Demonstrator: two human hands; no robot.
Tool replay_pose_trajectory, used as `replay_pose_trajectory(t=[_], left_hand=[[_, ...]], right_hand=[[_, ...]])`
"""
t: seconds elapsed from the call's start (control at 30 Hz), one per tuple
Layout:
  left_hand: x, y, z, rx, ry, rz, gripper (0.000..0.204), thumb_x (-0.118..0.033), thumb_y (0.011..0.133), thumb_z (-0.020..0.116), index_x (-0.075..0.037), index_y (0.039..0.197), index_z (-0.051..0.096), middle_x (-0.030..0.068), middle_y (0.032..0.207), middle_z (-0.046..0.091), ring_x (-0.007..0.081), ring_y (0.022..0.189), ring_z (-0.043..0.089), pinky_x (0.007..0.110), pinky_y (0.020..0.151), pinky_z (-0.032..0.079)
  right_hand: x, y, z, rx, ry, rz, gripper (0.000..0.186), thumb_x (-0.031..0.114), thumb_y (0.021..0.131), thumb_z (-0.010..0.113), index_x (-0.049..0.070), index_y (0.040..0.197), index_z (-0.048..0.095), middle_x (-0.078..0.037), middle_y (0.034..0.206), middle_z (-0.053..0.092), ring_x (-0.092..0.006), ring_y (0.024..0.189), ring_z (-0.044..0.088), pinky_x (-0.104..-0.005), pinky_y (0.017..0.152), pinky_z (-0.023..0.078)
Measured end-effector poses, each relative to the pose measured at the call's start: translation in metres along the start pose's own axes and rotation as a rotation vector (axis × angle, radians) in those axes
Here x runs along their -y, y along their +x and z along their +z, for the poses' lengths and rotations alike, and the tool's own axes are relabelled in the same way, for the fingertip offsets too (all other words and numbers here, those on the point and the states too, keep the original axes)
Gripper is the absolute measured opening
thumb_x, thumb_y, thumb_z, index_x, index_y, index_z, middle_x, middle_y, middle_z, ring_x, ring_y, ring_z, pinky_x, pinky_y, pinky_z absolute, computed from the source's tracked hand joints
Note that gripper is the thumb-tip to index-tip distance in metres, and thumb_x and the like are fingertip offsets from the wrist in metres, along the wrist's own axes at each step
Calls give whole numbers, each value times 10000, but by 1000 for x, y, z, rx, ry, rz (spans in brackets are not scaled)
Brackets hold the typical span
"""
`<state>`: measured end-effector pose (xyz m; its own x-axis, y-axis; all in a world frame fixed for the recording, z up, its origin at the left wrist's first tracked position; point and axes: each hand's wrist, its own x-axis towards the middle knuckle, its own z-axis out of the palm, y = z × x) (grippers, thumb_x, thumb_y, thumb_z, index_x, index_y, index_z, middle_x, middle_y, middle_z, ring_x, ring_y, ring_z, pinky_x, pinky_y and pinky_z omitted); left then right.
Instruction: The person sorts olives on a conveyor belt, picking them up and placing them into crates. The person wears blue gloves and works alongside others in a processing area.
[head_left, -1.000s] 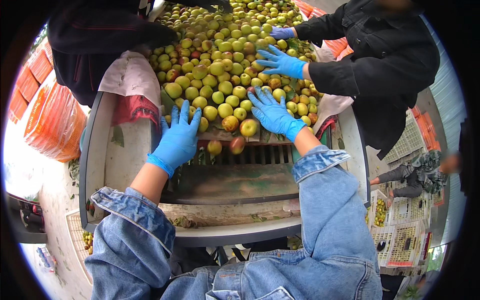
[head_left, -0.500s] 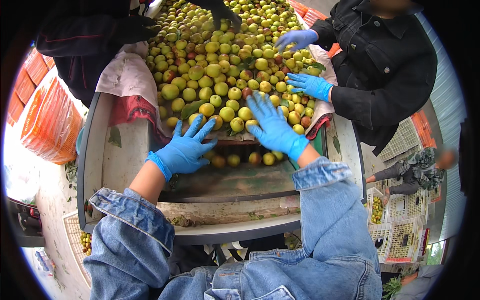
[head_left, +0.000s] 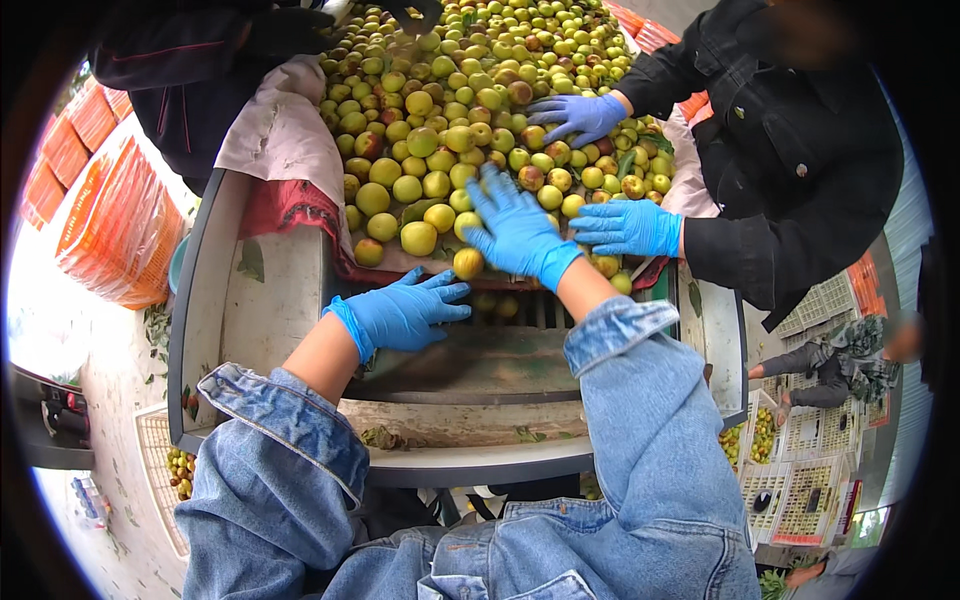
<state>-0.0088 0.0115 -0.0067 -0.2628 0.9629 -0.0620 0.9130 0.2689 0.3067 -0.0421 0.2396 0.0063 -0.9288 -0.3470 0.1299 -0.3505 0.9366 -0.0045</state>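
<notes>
A wide heap of small round yellow-green fruits (head_left: 405, 189), some blushed red, covers the sloping cloth-lined table. My right hand (head_left: 515, 232), in a blue glove, lies over the heap's near edge with its fingers stretched out, touching fruits. Lower and to the left, my left hand (head_left: 408, 312), gloved alike, is held with fingers apart just below the cloth's edge, holding nothing. One yellow fruit (head_left: 467, 264) sits at that edge between my hands. A few more show dimly in the dark opening under the cloth. Beneath my hands is a worn green chute (head_left: 470, 360).
At the right, a co-worker's purple glove (head_left: 585, 115) and blue glove (head_left: 632, 228) rest on the fruits. Another person's dark sleeve (head_left: 170, 50) is at upper left. Orange crates (head_left: 120, 230) stand left; pale crates (head_left: 815, 430) lie right. A grey-edged metal frame (head_left: 480, 470) borders the chute.
My left hand has moved down and right, below the cloth edge. My right hand has shifted slightly down. Fewer fruits show in the opening. The co-worker's purple glove has come down onto the heap.
</notes>
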Motion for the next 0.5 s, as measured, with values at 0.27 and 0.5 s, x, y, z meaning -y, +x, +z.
replay_pose_trajectory(t=[0.27,0.5], left_hand=[[2,-8,3,28,-184,-102,410,-208,853,545,-136,1257,537,123,1296,503,363,1239,410,420,1011,376],[-19,10,-26,-215,-327,-175,229,-166,825,584,-100,1022,679,151,917,663,321,808,643,379,760,517]], right_hand=[[22,43,-41,-267,247,-205,545,358,912,463,113,1389,363,-169,1369,404,-365,1264,388,-505,1025,318],[27,90,-15,-30,165,-86,710,334,914,468,115,1471,86,-209,1458,280,-418,1312,308,-433,1094,268]])
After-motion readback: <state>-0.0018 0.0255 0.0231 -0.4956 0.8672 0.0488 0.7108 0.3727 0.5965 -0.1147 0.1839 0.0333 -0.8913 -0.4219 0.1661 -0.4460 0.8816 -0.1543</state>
